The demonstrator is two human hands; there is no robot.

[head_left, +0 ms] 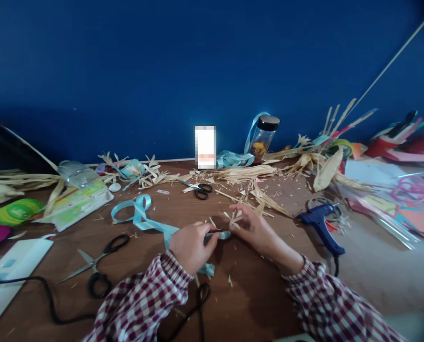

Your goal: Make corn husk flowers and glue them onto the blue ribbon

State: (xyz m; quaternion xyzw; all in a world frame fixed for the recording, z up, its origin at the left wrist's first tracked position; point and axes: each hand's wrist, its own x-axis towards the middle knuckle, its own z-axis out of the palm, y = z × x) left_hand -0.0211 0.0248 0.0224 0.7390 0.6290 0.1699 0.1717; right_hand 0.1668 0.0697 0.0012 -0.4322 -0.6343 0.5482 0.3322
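Ribbon sits pinched in your left hand near the frame's lower centre, while your right hand pinches a pale flower.

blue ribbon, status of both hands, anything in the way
Left hand pinching blue ribbon; right hand holding pale husk flower. Ribbon trails left, looped on table. Glue gun right, scissors left, neither between hands.

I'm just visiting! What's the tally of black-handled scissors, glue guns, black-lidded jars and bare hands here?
Black-handled scissors: 2, the far pair and the near pair
Blue glue gun: 1
Black-lidded jar: 1
Bare hands: 2, the left hand and the right hand
Total: 6
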